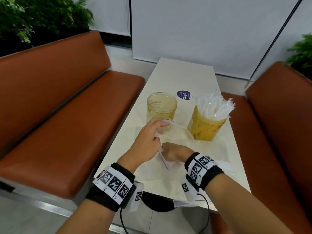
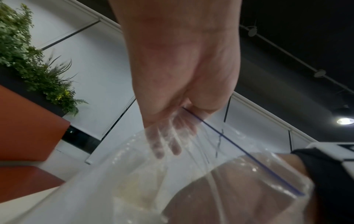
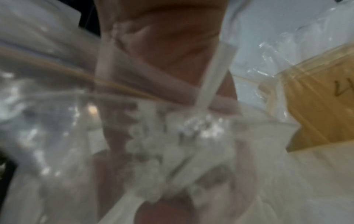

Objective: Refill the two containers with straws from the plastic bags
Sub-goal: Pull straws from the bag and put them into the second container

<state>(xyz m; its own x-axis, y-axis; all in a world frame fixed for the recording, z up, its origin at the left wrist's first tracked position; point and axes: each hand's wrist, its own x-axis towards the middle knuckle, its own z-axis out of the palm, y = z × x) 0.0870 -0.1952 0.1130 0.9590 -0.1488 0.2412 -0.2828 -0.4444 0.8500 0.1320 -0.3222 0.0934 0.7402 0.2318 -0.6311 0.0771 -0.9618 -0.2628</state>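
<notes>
Two yellowish clear containers stand on the white table (image 1: 182, 73). The left container (image 1: 161, 108) holds a single straw; the right container (image 1: 205, 128) is packed with white wrapped straws (image 1: 214, 105). In front of them my left hand (image 1: 161, 127) pinches the rim of a clear zip bag (image 1: 178, 135), holding its mouth up. The blue zip line (image 2: 239, 149) runs from that pinch. My right hand (image 1: 174, 152) is inside the bag, fingers curled round a bundle of wrapped straws (image 3: 182, 141); that view is blurred.
Another clear plastic bag (image 1: 221, 168) lies flat on the table's near right part, and a bag end (image 1: 183, 203) hangs over the near edge. A round blue sticker (image 1: 184, 95) sits behind the containers. Orange benches (image 1: 70, 124) flank the table.
</notes>
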